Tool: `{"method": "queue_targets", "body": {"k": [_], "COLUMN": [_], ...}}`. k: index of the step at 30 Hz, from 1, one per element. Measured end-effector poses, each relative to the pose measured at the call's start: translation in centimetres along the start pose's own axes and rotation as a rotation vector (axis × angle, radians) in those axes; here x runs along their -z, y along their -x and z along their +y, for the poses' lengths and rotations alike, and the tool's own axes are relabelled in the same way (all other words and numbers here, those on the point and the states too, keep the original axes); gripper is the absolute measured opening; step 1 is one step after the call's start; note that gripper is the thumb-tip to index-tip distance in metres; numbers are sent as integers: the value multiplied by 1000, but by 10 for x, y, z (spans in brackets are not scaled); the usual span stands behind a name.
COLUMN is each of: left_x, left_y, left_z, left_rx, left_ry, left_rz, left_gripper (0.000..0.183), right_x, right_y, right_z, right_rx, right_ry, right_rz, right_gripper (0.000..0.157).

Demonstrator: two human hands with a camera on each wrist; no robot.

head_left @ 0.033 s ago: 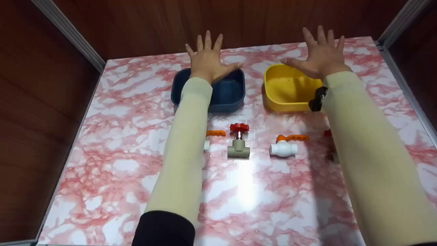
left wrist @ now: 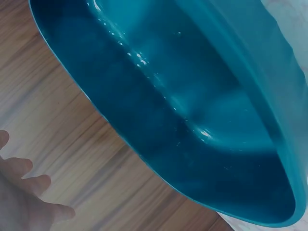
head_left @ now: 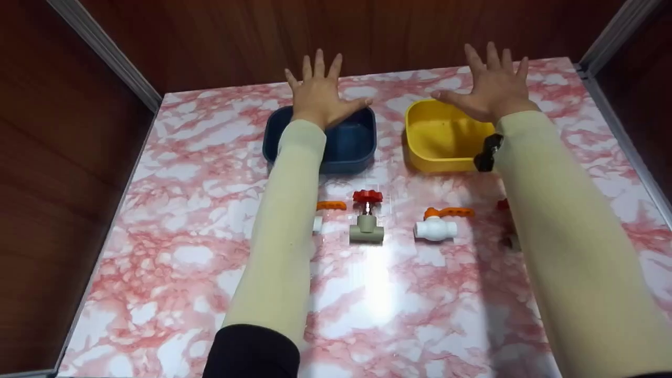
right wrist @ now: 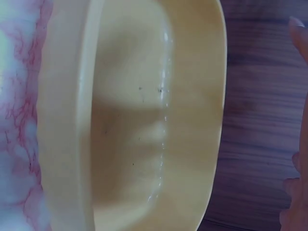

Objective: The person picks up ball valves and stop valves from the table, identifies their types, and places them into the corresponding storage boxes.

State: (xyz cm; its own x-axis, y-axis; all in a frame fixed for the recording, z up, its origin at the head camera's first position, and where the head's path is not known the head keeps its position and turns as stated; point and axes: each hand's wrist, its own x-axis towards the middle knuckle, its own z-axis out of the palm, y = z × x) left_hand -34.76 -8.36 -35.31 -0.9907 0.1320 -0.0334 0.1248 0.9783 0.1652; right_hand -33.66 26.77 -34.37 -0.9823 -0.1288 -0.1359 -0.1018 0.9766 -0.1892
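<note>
My left hand point(head_left: 316, 97) is held with fingers spread above the dark blue bin point(head_left: 349, 167); it holds nothing. Likewise spread, my right hand point(head_left: 496, 92) hangs over the back right of the yellow bin point(head_left: 441, 165), also holding nothing. In the left wrist view the blue bin's inside point(left wrist: 144, 96) shows only bare walls and floor, with the fingertips at lower left. The right wrist view looks into the yellow bin point(right wrist: 192, 96), which has just small specks inside; part of the hand point(right wrist: 302, 163) shows at the right edge.
Nearer me lie a grey valve with a red handwheel point(head_left: 366, 231) and a white ball valve with an orange lever point(head_left: 437, 229). Another orange lever point(head_left: 332, 205) and a red knob point(head_left: 503, 204) are partly hidden by my forearms. Dark wooden panels point(head_left: 220, 42) enclose the marbled table point(head_left: 173, 220).
</note>
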Motion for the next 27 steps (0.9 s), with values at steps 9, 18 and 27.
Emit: {"method": "queue_targets", "body": {"k": [9, 18, 27], "left_x": [10, 22, 14], "left_y": [7, 16, 22], "left_z": [-7, -22, -34], "left_rx": [-82, -133, -131], "left_ry": [77, 141, 159], "left_rz": [70, 78, 60], "left_gripper": [104, 98, 97], "right_x": [-4, 9, 0], "right_y": [-2, -13, -25], "right_z": [-35, -76, -92], "right_rx": [12, -85, -99], "right_ry": [-276, -538, -581], "right_rz": [126, -170, -203], "right_gripper": [85, 63, 55]}}
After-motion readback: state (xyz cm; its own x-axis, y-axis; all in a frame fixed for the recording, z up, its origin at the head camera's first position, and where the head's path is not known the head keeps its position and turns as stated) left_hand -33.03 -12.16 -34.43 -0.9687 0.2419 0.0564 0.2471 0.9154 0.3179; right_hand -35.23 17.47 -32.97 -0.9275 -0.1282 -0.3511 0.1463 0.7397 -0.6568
